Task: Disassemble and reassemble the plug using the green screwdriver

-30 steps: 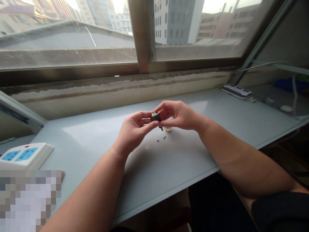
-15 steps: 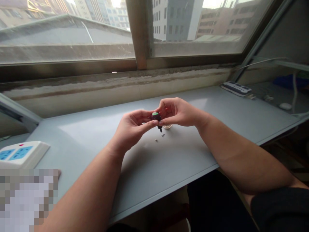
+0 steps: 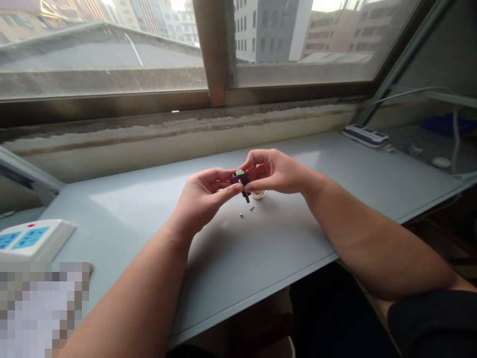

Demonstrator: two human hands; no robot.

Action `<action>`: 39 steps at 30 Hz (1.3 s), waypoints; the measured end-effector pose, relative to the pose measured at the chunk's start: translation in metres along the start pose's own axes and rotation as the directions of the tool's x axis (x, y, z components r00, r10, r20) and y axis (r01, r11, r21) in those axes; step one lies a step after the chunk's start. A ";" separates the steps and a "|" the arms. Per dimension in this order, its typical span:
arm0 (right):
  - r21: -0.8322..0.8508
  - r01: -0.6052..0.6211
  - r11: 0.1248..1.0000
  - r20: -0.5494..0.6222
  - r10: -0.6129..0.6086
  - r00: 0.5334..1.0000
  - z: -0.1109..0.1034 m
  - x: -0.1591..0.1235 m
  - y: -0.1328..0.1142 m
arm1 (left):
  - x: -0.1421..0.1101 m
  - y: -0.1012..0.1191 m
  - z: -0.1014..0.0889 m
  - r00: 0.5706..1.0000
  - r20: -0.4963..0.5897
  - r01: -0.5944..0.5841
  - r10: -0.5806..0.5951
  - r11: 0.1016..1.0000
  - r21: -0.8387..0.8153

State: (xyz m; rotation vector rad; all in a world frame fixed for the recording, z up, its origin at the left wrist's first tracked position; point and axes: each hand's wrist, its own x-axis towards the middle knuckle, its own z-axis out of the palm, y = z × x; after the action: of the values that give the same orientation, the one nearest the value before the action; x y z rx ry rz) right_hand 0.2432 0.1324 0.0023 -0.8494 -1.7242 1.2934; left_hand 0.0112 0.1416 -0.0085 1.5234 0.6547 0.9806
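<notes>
Between my two hands is a small black part with a green top [image 3: 241,177], a short dark stem pointing down from it. My left hand [image 3: 206,196] pinches it from the left with thumb and fingers. From the right, my right hand [image 3: 272,173] grips the same part, its thumb near the left thumb. Its exact kind is too small to make out. Below lie two tiny metal pieces that look like screws [image 3: 251,209]. Partly hidden behind the right hand is a small round container [image 3: 258,194] with a pale rim.
The grey table [image 3: 238,278] runs along a wall under a window. A white socket box [image 3: 37,238] is at the left, beside a blurred-out patch. A power strip [image 3: 365,135] lies at the far right, with cables and a round white object [image 3: 440,163] beyond.
The green-topped part has tilted slightly in my fingers, and more of its green top shows. Both hands keep nearly the same place and hold.
</notes>
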 end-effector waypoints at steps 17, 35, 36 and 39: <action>-0.217 0.066 0.974 -0.015 -0.071 0.997 -0.004 -0.001 -0.006 | 0.003 0.002 -0.011 0.998 -0.067 0.008 0.000 0.993 0.116; -0.493 0.036 0.869 -0.079 -0.086 0.993 -0.003 -0.003 -0.008 | 0.005 0.002 -0.017 0.980 -0.196 0.067 0.019 0.904 0.422; -0.498 0.032 0.867 -0.081 -0.083 0.993 -0.003 -0.003 -0.007 | 0.005 0.002 -0.017 0.979 -0.204 0.071 0.022 0.896 0.438; -0.501 0.024 0.865 -0.084 -0.076 0.994 -0.004 -0.003 -0.007 | 0.006 0.002 -0.017 0.974 -0.223 0.063 0.050 0.880 0.470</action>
State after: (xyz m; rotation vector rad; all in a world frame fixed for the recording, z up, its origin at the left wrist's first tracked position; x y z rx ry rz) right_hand 0.2474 0.1297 0.0088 -1.1299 -2.0177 0.7517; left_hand -0.0013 0.1548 -0.0050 1.8448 1.1310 1.0487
